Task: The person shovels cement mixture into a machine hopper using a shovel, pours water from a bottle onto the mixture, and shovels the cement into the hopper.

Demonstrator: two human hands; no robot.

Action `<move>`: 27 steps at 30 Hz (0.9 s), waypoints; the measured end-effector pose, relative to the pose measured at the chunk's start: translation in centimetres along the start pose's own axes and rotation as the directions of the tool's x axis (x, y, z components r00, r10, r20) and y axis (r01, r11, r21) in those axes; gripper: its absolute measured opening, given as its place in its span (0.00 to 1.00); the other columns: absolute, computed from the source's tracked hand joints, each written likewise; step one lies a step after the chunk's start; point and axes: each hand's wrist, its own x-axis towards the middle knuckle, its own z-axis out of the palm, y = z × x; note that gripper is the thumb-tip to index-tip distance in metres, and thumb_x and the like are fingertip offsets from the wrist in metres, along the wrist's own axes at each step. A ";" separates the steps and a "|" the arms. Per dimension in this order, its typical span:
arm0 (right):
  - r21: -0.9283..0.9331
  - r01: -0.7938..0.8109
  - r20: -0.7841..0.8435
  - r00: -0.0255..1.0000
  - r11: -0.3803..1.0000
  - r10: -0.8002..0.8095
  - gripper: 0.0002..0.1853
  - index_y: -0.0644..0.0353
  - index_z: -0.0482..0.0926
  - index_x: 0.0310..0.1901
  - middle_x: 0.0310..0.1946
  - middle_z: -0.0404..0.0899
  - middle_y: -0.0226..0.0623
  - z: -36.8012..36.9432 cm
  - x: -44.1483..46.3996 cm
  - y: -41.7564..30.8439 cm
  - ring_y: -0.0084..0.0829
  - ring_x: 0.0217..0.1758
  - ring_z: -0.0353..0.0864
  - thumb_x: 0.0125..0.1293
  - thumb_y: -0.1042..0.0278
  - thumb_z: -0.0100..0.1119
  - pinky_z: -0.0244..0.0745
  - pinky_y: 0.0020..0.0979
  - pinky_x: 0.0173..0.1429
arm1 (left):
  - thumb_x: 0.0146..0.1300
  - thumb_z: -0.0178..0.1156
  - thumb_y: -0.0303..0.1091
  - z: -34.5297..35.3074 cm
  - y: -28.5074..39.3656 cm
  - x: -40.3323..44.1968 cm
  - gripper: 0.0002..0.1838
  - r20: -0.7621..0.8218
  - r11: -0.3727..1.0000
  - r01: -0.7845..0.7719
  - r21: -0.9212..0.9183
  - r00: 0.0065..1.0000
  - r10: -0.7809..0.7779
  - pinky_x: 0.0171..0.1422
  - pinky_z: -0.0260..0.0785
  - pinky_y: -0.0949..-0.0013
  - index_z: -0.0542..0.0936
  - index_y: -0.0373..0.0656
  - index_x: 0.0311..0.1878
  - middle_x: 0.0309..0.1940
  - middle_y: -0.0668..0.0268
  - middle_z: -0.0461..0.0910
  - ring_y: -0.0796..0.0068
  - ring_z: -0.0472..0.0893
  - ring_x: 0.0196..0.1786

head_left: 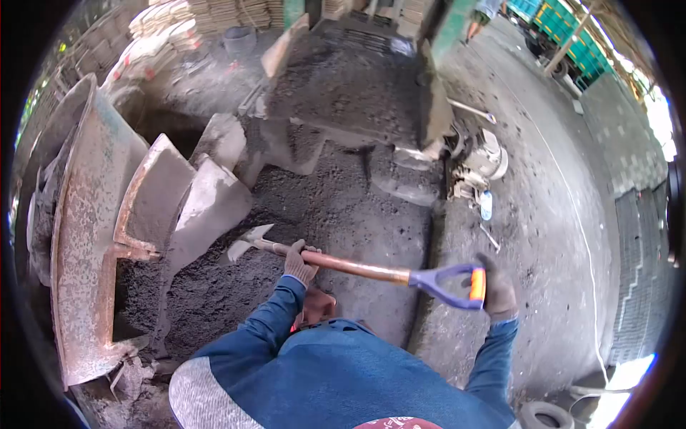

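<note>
Shovelling looks to be in hand and partway along, judging by how things lie. The shovel (pixel 368 269) stretches across the view, its blade (pixel 245 242) near 9 o'clock and its purple handle (pixel 427 279) with an orange grip toward 4 o'clock. The left hand (pixel 301 263), gloved, at 7 o'clock, is wrapped round the shaft close to the blade; the right hand (pixel 499 292), also gloved, is at the grip, but blur hides whether its fingers close round it. The blade seems to carry no load, so no scoop appears ready to tip. Much looks left: a dark, damp heap (pixel 207 304) lies at 8 o'clock, beside a rusty metal rim (pixel 86 264) at 9 o'clock, and more dark loose material (pixel 346 89) fills the raised chute at 12 o'clock. How much is already done cannot be told.
</note>
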 end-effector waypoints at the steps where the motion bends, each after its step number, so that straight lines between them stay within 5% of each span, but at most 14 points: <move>1: -0.119 -0.058 -0.067 0.996 0.991 0.050 0.36 0.64 0.64 0.73 0.53 0.80 0.50 -1.0 -3.2 1.3 0.33 0.41 0.86 0.65 0.63 0.61 0.84 0.31 0.35 | 0.66 0.60 0.34 -0.9 -1.8 -2.0 0.10 -0.002 0.995 0.007 0.097 1.000 -0.007 0.44 0.76 0.53 0.72 0.45 0.31 0.25 0.64 0.74 0.61 0.76 0.28; 3: -0.434 -0.188 -0.235 0.968 0.881 0.091 0.44 0.67 0.57 0.76 0.44 0.82 0.47 -6.0 -8.1 6.7 0.37 0.40 0.86 0.59 0.67 0.66 0.83 0.39 0.31 | 0.65 0.62 0.33 -1.1 -5.0 -4.6 0.09 0.019 0.959 0.005 0.282 1.000 -0.011 0.44 0.78 0.53 0.72 0.44 0.32 0.27 0.63 0.74 0.61 0.78 0.30; 5: -0.232 -0.308 -0.537 0.832 0.923 0.143 0.35 0.70 0.70 0.67 0.37 0.83 0.45 -5.5 -14.1 9.0 0.35 0.34 0.86 0.56 0.70 0.64 0.83 0.38 0.30 | 0.63 0.63 0.31 -1.1 -7.9 -6.1 0.08 0.102 0.937 -0.004 0.350 0.994 -0.033 0.46 0.77 0.49 0.73 0.43 0.34 0.26 0.62 0.74 0.60 0.78 0.30; 7: 0.074 -0.365 -0.519 0.780 0.928 0.348 0.18 0.69 0.82 0.47 0.28 0.82 0.41 -13.7 -19.1 19.8 0.34 0.29 0.84 0.56 0.70 0.63 0.81 0.39 0.30 | 0.63 0.63 0.32 1.1 -11.0 -10.6 0.08 0.185 0.884 -0.022 0.468 0.980 -0.074 0.46 0.77 0.45 0.72 0.44 0.36 0.27 0.62 0.74 0.60 0.78 0.30; 9: -0.015 -0.221 -0.668 0.728 0.975 0.155 0.08 0.62 0.83 0.34 0.24 0.82 0.36 -14.8 -24.2 26.7 0.31 0.24 0.81 0.56 0.67 0.62 0.77 0.33 0.27 | 0.63 0.64 0.31 4.3 -13.1 -14.3 0.09 0.376 0.863 -0.030 0.504 0.907 -0.188 0.44 0.75 0.47 0.71 0.45 0.37 0.28 0.64 0.75 0.60 0.78 0.31; 11: 0.036 -0.193 -0.721 0.674 0.980 0.159 0.08 0.62 0.83 0.34 0.24 0.82 0.36 -12.0 -26.8 28.7 0.32 0.24 0.81 0.56 0.67 0.61 0.78 0.34 0.28 | 0.63 0.65 0.32 7.6 -14.8 -16.3 0.09 0.470 0.826 -0.072 0.559 0.848 -0.244 0.43 0.75 0.48 0.72 0.47 0.37 0.28 0.65 0.75 0.61 0.78 0.31; 20: 0.391 0.066 -0.716 0.648 0.918 0.258 0.09 0.62 0.83 0.33 0.23 0.81 0.38 3.2 -25.2 21.9 0.36 0.24 0.81 0.55 0.66 0.60 0.79 0.39 0.32 | 0.62 0.67 0.36 20.9 -14.1 -10.2 0.13 0.311 0.715 0.047 0.698 0.879 -0.361 0.33 0.73 0.51 0.71 0.48 0.29 0.21 0.69 0.72 0.66 0.75 0.22; 23: 0.551 0.220 -0.642 0.728 0.805 0.241 0.09 0.62 0.82 0.33 0.23 0.81 0.38 8.1 -20.4 19.3 0.37 0.24 0.81 0.55 0.66 0.59 0.79 0.40 0.33 | 0.63 0.64 0.34 25.9 -10.7 -6.5 0.12 0.286 0.681 0.061 0.730 0.878 -0.385 0.33 0.74 0.51 0.70 0.48 0.28 0.21 0.67 0.71 0.66 0.74 0.21; 25: 0.724 0.314 -0.462 0.882 0.614 0.094 0.09 0.63 0.82 0.33 0.23 0.80 0.38 10.9 -16.6 18.5 0.38 0.24 0.81 0.55 0.66 0.59 0.79 0.41 0.34 | 0.63 0.62 0.34 29.0 -9.0 -4.8 0.11 0.287 0.646 0.030 0.763 0.879 -0.381 0.33 0.74 0.50 0.71 0.48 0.28 0.22 0.67 0.71 0.65 0.74 0.22; 27: 0.647 0.307 -0.565 0.808 0.697 0.168 0.12 0.63 0.82 0.33 0.23 0.81 0.40 14.9 -11.9 16.4 0.40 0.23 0.80 0.54 0.63 0.58 0.80 0.41 0.33 | 0.63 0.61 0.34 32.9 -7.2 -1.7 0.10 0.308 0.616 -0.022 0.787 0.880 -0.362 0.34 0.74 0.50 0.71 0.46 0.29 0.21 0.66 0.70 0.65 0.74 0.22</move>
